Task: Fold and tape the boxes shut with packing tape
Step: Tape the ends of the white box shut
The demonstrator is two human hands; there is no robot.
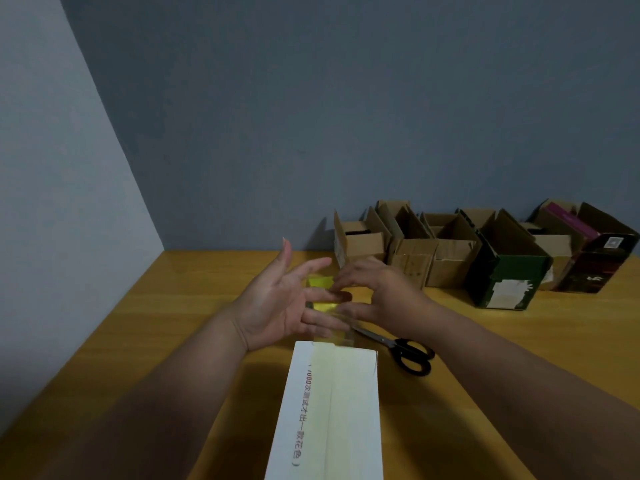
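Arms: two forearms enter from the lower left and lower right of the frame, both bare, no sleeve showing.
Left hand (273, 299): no glove, ring or watch visible.
Right hand (377, 292): likewise unadorned, wrist bare.

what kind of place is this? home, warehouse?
Probably a small room or home packing spot, not a warehouse: a wooden table in a bare wall corner, a few open cardboard boxes, and scissors.
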